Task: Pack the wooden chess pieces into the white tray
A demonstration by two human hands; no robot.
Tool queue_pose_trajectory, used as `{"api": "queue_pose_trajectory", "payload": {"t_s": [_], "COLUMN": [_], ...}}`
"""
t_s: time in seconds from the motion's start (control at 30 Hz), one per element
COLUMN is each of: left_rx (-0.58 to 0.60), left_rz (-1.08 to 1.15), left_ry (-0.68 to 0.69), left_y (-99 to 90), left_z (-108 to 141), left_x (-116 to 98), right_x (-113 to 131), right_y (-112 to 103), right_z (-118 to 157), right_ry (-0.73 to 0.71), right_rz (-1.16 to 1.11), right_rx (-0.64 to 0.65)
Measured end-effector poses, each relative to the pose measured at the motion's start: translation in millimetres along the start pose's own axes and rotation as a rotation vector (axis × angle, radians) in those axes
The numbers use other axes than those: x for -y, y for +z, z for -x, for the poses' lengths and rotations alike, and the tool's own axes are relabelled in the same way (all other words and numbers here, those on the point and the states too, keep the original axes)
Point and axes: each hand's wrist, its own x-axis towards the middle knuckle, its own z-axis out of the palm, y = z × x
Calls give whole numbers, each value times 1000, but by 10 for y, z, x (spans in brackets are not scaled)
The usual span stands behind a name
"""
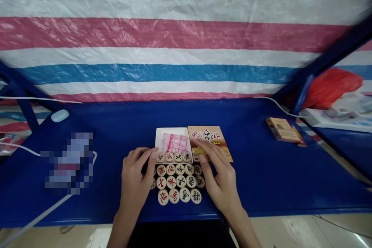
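An open white box tray [157, 135] lies on the blue table, with a folded red-and-white plastic sheet [174, 143] inside. A row of Chinese chess pieces [178, 157] stands along its near edge. Closer to me, more round pieces [180, 181] with red and black characters lie in rows on the table. My left hand [136, 176] is at the tray's left near corner, its thumb and forefinger beside the row's left end. Fingers stretched and apart, my right hand [221, 172] reaches over the printed box lid [207, 133]. The hands partly cover the outer pieces.
A pixelated object [69, 161] and a white cable [49, 211] lie at the left, near a pale blue rounded case [60, 115]. A small cardboard box [281, 129] sits at the right. Beyond are a power strip [334, 120] and red bag [331, 87]. Striped sheeting [162, 35] hangs behind.
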Motion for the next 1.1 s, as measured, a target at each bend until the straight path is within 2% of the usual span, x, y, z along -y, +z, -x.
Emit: {"api": "queue_pose_trajectory", "payload": {"t_s": [0.1, 0.2, 0.3, 0.4, 0.5, 0.6, 0.83, 1.0, 1.1], "left_rx": [-89, -145, -116, -52, -19, -21, 42, 84, 99], "left_rz": [22, -7, -48, -134, -225, -260, -208, -217, -202], "left_ry": [-4, 18, 77, 214, 343, 397, 370, 258, 241], "left_y": [-55, -151, -263, -339, -355, -346, -392, -427, -460], "left_z": [74, 254, 483, 634, 662, 637, 650, 705, 700], "left_x": [-3, 0, 24, 72, 114, 128, 158, 264, 289], "right_x": [-22, -77, -131, -142, -112, -87, -144, -196, -168], "right_y": [-89, -210, -308, -328, -293, -272, -325, -316, -323], "right_z": [133, 351, 562, 666, 663, 646, 716, 704, 668], "right_ry": [-6, -54, -87, -88, -87, -68, -55, -37, -38], "right_rz": [40, 93, 117, 134, 188, 206, 164, 183, 155], "right_rx": [-65, -30, 93, 185, 214, 216, 211, 172, 175]}}
